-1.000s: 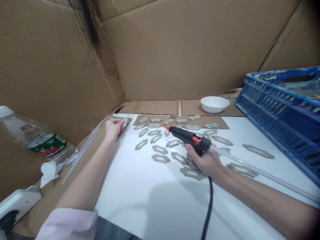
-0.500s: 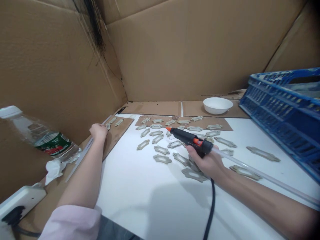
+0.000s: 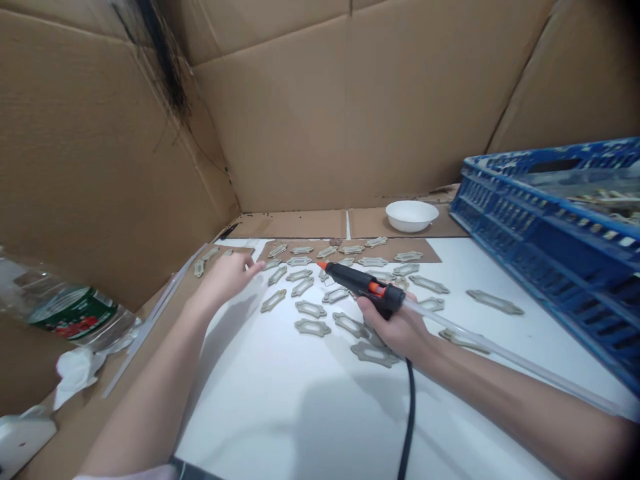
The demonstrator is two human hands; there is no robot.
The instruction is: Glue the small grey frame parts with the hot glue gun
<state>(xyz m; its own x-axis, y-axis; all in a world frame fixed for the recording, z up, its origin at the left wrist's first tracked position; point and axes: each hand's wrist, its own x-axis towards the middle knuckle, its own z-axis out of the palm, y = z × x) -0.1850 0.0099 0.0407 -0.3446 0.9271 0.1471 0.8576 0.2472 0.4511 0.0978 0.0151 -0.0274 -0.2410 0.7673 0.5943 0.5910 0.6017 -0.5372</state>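
Observation:
My right hand is wrapped around a black glue gun with an orange nozzle pointing left, over the scattered frames. A clear glue stick sticks out of its back and a black cord hangs below. My left hand hovers at the right edge of the left cardboard piece, fingers a little apart, nothing visible in them. Several small ornate label-holder-like frames lie on the white tabletop. More rest on a cardboard strip behind. One frame lies on the left cardboard beside my left hand.
A blue plastic crate stands at the right. At the back is a white bowl. To the left are a plastic bottle, crumpled tissue and a white power strip. Cardboard walls enclose the table.
My left hand has left the frames on the left cardboard and moved right, its fingers loosening. The view has shifted slightly right. The glue gun stays in my right hand, over the frames.

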